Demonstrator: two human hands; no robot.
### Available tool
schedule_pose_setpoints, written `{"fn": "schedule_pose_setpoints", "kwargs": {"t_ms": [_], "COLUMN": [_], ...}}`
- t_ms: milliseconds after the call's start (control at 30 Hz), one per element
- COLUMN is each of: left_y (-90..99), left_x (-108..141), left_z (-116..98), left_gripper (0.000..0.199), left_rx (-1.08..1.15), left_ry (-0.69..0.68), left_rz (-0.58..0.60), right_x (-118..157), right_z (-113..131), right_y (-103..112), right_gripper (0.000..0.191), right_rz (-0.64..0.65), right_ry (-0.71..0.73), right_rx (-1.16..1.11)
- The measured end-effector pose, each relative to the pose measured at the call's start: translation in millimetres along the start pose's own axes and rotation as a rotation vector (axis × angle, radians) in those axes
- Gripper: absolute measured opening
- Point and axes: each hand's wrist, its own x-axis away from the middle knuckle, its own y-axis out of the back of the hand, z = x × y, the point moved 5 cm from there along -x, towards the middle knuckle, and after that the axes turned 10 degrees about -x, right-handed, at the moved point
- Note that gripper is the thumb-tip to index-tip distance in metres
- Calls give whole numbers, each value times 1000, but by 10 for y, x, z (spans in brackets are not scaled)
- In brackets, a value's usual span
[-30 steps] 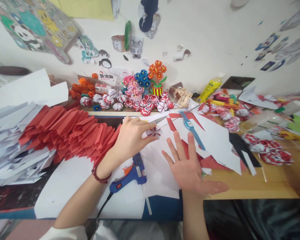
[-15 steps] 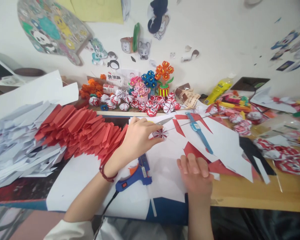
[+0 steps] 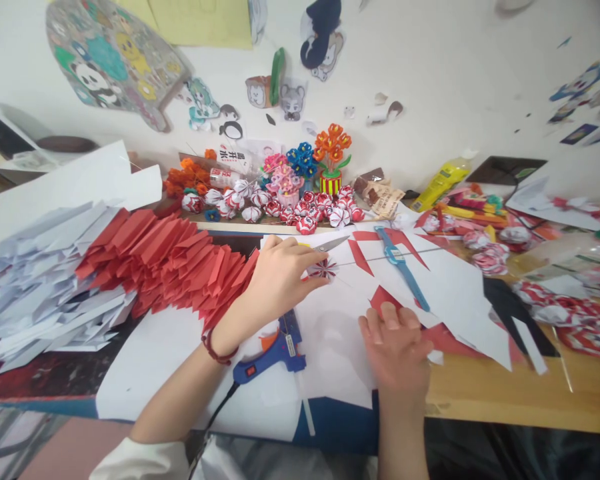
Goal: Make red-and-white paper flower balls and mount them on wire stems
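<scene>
My left hand (image 3: 285, 273) pinches a small red-and-white striped paper flower (image 3: 323, 269) between thumb and fingers; a thin wire runs from it to the right. Just behind the flower, scissors (image 3: 331, 244) lie with their blades showing. My right hand (image 3: 395, 340), slightly blurred, is held palm up with curled fingers over the white paper; whether something small is in it cannot be made out. Beneath my left forearm lies a blue glue gun (image 3: 275, 357). A blue watch (image 3: 404, 270) rests on paper beyond my right hand.
Folded red strips (image 3: 170, 263) and white strips (image 3: 55, 280) are heaped at the left. Finished paper flowers (image 3: 307, 213) line the back, near a yellow bottle (image 3: 443, 181). More red-and-white flowers (image 3: 565, 303) lie at the right.
The whole view has shifted slightly. My right hand's fingers have shifted and spread a little; my left hand keeps its pinch on the flower.
</scene>
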Motion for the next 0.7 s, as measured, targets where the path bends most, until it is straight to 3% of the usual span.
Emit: {"fn": "schedule_pose_setpoints", "kwargs": {"t_ms": [167,400,700], "left_y": [-10,-16,-31], "left_x": [-1,-4,-15], "left_z": [-3,-1,-1], "left_gripper": [34,33,33], "left_rx": [-11,-22,-30], "left_ry": [-6,-12,-18], "left_rz": [0,6,2], "right_x": [-18,-9,-6], "right_z": [39,27,36], "right_y": [2,77,43], "right_gripper": [42,31,26], "right_rz": [-59,-50,-13], "right_ry": [35,22,47], "right_rx": [-12,-129,-57]}}
